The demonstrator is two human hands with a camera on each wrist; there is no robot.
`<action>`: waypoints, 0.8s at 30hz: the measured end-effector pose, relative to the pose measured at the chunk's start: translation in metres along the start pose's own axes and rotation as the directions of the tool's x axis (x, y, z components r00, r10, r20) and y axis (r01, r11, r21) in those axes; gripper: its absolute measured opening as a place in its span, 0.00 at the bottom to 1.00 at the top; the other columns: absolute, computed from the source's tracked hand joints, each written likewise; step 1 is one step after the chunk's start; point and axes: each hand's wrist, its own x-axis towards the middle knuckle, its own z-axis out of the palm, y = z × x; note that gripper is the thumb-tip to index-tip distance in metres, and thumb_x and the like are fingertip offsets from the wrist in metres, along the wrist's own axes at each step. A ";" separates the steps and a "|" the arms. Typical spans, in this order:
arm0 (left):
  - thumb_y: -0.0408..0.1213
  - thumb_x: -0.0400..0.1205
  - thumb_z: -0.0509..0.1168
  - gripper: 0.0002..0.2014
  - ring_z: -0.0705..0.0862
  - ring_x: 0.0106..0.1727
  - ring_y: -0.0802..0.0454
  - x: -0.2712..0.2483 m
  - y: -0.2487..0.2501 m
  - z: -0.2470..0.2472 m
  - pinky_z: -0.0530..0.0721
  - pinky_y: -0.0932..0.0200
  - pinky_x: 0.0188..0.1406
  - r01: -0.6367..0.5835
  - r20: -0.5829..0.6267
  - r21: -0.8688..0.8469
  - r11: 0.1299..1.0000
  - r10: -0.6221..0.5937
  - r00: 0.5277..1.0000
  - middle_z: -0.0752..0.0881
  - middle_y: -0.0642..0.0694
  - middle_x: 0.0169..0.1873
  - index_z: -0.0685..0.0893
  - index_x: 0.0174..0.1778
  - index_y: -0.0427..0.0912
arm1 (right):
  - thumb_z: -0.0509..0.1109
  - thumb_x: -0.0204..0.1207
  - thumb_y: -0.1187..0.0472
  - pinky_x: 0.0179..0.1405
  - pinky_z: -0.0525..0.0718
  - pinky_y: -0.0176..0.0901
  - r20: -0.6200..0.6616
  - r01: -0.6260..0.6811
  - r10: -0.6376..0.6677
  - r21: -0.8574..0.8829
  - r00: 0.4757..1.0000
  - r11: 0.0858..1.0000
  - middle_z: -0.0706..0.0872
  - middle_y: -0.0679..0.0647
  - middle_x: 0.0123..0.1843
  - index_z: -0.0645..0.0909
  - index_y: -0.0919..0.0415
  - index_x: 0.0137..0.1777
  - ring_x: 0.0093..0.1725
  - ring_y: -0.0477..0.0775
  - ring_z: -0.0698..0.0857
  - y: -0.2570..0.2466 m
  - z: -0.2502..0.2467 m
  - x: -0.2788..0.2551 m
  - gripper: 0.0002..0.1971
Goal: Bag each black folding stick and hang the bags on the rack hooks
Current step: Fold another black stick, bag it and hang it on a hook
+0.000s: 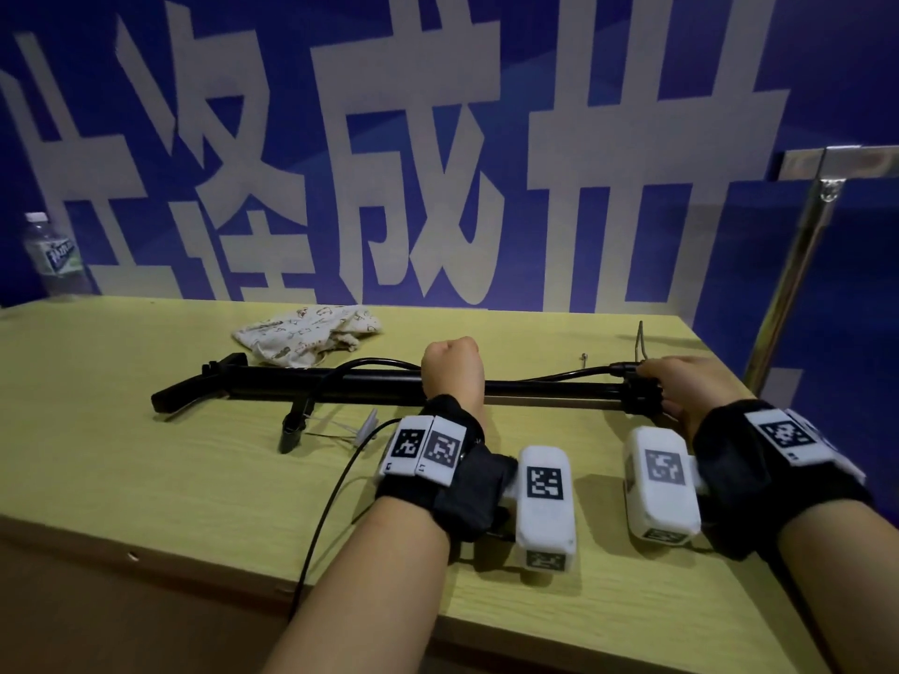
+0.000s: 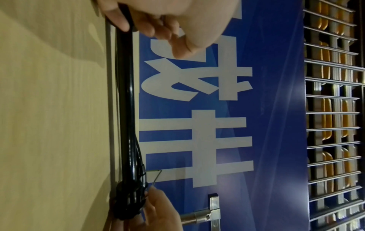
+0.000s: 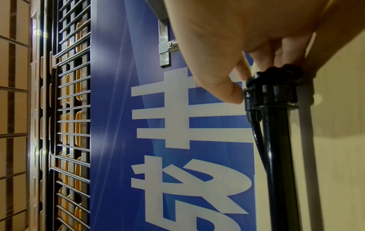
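A long black folding stick [image 1: 340, 384] lies crosswise on the yellow-green table [image 1: 121, 469], with a thin black cable arching along it. My left hand [image 1: 452, 369] is curled round the middle of the stick [image 2: 124, 93]. My right hand [image 1: 681, 381] grips the ribbed black collar at the stick's right end [image 3: 274, 92], thumb [image 3: 231, 92] against its side. A printed cream cloth bag [image 1: 311, 333] lies crumpled behind the stick, near the table's back edge. A thin metal hook [image 1: 641, 340] stands up from the table behind my right hand.
A plastic water bottle [image 1: 51, 257] stands at the far left corner. A blue banner wall [image 1: 438, 138] with large white characters backs the table. A metal rack post [image 1: 798, 265] rises at the right. A small black clip and white tag [image 1: 301, 428] lie before the stick.
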 end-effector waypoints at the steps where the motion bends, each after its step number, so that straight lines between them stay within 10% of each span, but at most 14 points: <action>1: 0.29 0.80 0.56 0.05 0.73 0.47 0.45 0.001 0.000 0.001 0.71 0.54 0.49 0.006 -0.041 -0.012 1.000 -0.007 0.999 0.76 0.46 0.43 0.73 0.40 0.41 | 0.62 0.79 0.71 0.32 0.80 0.41 0.006 0.002 -0.002 -0.013 1.000 1.000 0.80 0.62 0.40 0.76 0.67 0.49 0.36 0.56 0.81 0.000 0.000 -0.001 0.02; 3: 0.31 0.77 0.58 0.10 0.73 0.58 0.42 0.003 -0.001 0.000 0.75 0.48 0.55 0.002 -0.181 -0.020 1.000 -0.005 0.983 0.71 0.44 0.60 0.71 0.55 0.39 | 0.62 0.79 0.70 0.32 0.79 0.41 0.018 -0.007 0.008 -0.035 1.000 0.999 0.80 0.62 0.41 0.76 0.67 0.47 0.37 0.56 0.81 -0.001 0.000 -0.002 0.02; 7: 0.33 0.76 0.55 0.15 0.72 0.52 0.42 0.003 0.005 -0.014 0.72 0.51 0.51 0.069 -0.372 -0.122 0.990 -0.110 0.922 0.68 0.42 0.60 0.63 0.58 0.41 | 0.63 0.80 0.69 0.33 0.79 0.40 0.028 -0.006 0.008 -0.057 1.000 0.998 0.80 0.62 0.40 0.76 0.65 0.41 0.37 0.55 0.81 0.000 0.001 0.000 0.06; 12: 0.40 0.82 0.52 0.26 0.74 0.70 0.37 0.015 0.012 -0.024 0.75 0.46 0.68 0.145 -0.360 -0.221 0.965 -0.218 0.907 0.70 0.39 0.74 0.62 0.77 0.34 | 0.64 0.81 0.65 0.30 0.79 0.42 0.028 -0.033 0.034 -0.037 0.999 0.999 0.81 0.64 0.48 0.76 0.68 0.54 0.40 0.56 0.82 0.001 0.002 0.001 0.07; 17: 0.40 0.84 0.49 0.22 0.78 0.60 0.39 0.019 0.011 -0.032 0.74 0.52 0.51 0.110 -0.360 -0.275 0.955 -0.208 0.909 0.76 0.38 0.67 0.71 0.70 0.33 | 0.58 0.84 0.65 0.39 0.83 0.50 0.022 0.043 -0.045 0.073 0.999 0.996 0.78 0.63 0.48 0.75 0.66 0.60 0.43 0.60 0.80 0.000 0.008 0.002 0.09; 24: 0.47 0.85 0.51 0.24 0.71 0.74 0.43 0.018 0.012 -0.037 0.71 0.50 0.69 0.071 -0.225 -0.543 0.837 -0.226 0.948 0.71 0.40 0.74 0.66 0.75 0.38 | 0.55 0.79 0.71 0.63 0.81 0.61 -0.233 0.230 -0.212 0.055 0.949 0.972 0.82 0.66 0.56 0.81 0.61 0.53 0.54 0.62 0.80 0.002 0.006 0.016 0.14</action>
